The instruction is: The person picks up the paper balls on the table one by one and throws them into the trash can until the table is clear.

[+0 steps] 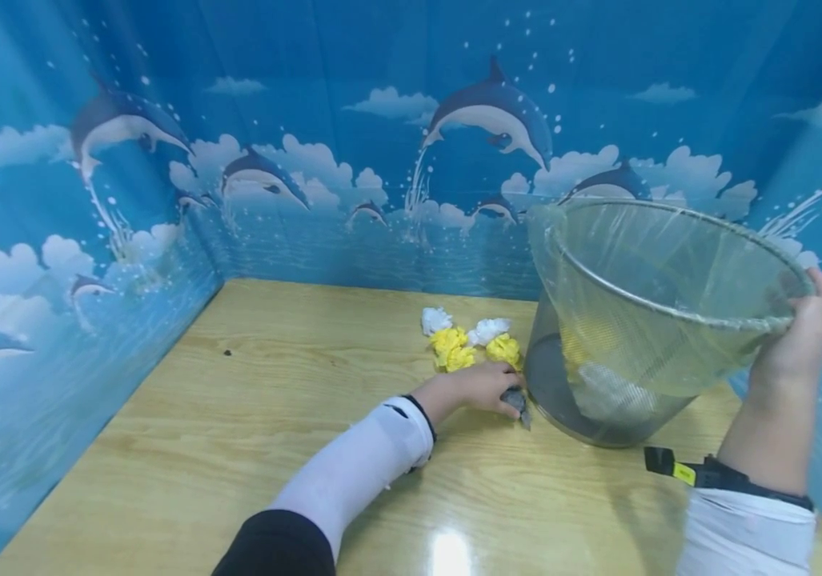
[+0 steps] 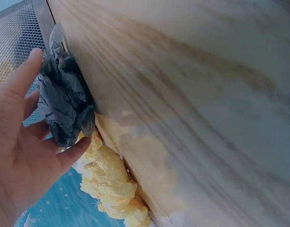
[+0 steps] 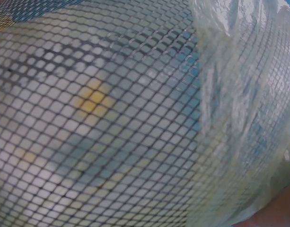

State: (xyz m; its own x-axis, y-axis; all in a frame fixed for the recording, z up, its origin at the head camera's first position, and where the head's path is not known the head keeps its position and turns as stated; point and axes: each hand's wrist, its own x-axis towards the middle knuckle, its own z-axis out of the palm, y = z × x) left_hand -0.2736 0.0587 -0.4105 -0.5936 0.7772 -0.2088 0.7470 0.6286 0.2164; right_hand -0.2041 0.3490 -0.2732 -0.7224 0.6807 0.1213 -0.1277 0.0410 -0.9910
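Pickup step, I judge: my half-curled left hand (image 1: 484, 386) loosely holds the grey crumpled plastic (image 1: 515, 398) on the desk (image 1: 310, 368), just left of the mesh bin (image 1: 551, 380) my right hand (image 1: 801, 332) grips by its rim (image 1: 670, 310); next calls for a clean lift.

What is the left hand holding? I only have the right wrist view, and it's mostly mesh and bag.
Observer: The left hand holds a grey wad.
Operator: Anything else beside the bin?
Observer: Yes, yellow wads and white wads lie on the table.
Operator: And where is the right hand on the bin?
Observer: It grips the rim, at the side away from the left hand.
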